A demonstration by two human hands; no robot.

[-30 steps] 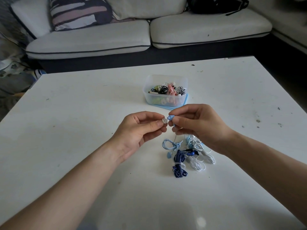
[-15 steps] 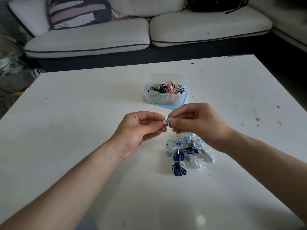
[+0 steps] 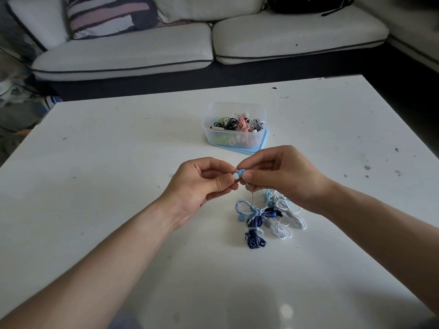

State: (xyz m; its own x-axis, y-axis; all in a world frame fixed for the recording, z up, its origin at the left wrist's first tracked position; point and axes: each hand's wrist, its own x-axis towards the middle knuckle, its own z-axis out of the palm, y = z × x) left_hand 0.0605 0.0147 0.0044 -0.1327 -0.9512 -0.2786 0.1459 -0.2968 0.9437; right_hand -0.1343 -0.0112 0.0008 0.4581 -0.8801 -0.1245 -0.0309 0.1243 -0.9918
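Note:
Over the middle of the white table (image 3: 118, 162), my right hand (image 3: 282, 174) pinches a light blue earbud (image 3: 240, 172), whose thin cable hangs down to a light blue coil (image 3: 247, 208). My left hand (image 3: 202, 184) pinches the small white ear tip (image 3: 235, 176), which sits against the earbud's end. Below my hands lies a pile of bundled earphones: a dark blue bundle (image 3: 254, 236) and white ones (image 3: 282, 224).
A clear plastic box (image 3: 234, 138) holding several coiled earphones stands on a blue lid (image 3: 260, 144) behind my hands. A grey-white sofa (image 3: 213, 41) with a striped cushion (image 3: 109, 15) lies beyond the table's far edge.
The white tip and the blue earbud have come together: a second ago there was a small gap between them, now they touch. Both hands stay in nearly the same place.

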